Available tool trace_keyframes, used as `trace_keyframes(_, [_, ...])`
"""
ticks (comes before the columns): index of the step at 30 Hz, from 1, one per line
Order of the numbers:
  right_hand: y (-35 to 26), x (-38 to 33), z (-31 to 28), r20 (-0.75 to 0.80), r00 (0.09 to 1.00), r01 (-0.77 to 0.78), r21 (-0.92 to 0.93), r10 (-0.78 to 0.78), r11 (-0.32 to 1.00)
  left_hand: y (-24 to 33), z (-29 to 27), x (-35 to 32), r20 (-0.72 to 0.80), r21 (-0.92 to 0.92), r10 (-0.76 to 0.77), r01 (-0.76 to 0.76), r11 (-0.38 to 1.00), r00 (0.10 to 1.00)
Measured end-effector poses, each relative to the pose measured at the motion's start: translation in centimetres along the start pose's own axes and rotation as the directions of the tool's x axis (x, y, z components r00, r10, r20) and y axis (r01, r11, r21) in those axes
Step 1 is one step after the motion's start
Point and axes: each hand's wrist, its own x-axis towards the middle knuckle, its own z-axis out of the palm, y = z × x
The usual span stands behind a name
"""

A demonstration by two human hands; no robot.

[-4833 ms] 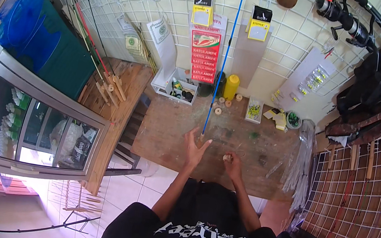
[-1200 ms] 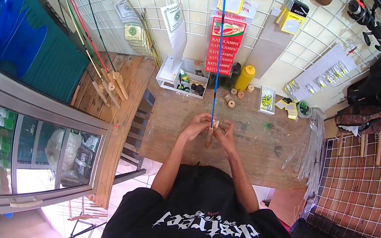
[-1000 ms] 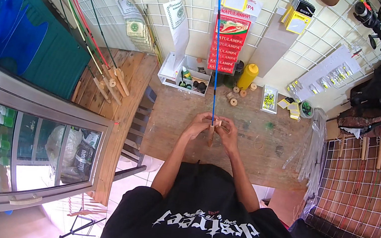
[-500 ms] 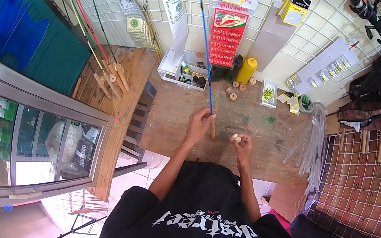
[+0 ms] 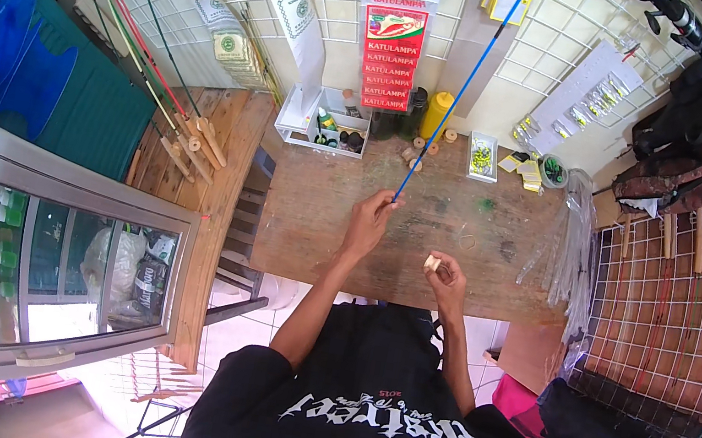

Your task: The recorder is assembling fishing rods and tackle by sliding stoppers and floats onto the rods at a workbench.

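My left hand is closed around the lower part of a thin blue fishing rod, over the wooden table. The rod slants up and to the right, past the yellow bottle toward the wall grid. Its lower end is hidden by my hand. Nearer to me and to the right, my right hand pinches a small pale wooden spool between thumb and fingers. The spool is held just above the table, apart from the rod.
At the table's back stand a white divided box, a yellow squeeze bottle, several thread spools and a small white tray. Clear plastic tubes lie at the right edge. Rods with wooden handles lean at left.
The rod's upper end has swung to the right. The wooden handle seen below my left hand is now out of sight. The spool has turned and come slightly nearer to me.
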Motion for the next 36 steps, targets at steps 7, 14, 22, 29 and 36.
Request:
trace_keyframes(7, [1.2, -0.7, -2.1, -0.091, 0.996, 0.016, -0.029, -0.018, 0.999, 1.1, -0.1, -0.3, 0.068, 0.071, 0.018, -0.023, 0.997, 0.998])
trace_keyframes(14, [1.6, -1.3, -2.6, -0.106, 0.991, -0.082, -0.057, 0.076, 0.995, 1.3, -0.7, -2.0, 0.084, 0.128, -0.042, 0.031, 0.991, 0.996])
trace_keyframes(22, [5.1, 1.3, -3.9, -0.163, 0.982, 0.025, -0.370, -0.091, 0.929, 0.6, -1.7, -1.5, 0.050, 0.159, -0.014, 0.006, 0.987, 0.999])
trace_keyframes(29, [6.1, 3.1, -4.0, -0.186, 0.976, 0.038, -0.379, -0.117, 0.925, 1.6, -1.9, -1.6, -0.047, 0.137, 0.075, -0.068, 0.988, 0.996])
trace_keyframes(36, [6.5, 4.9, -3.9, -0.203, 0.968, 0.033, -0.482, -0.149, 0.875, 1.3, -2.2, -2.6, -0.086, -0.043, -0.006, 0.002, 0.999, 0.996])
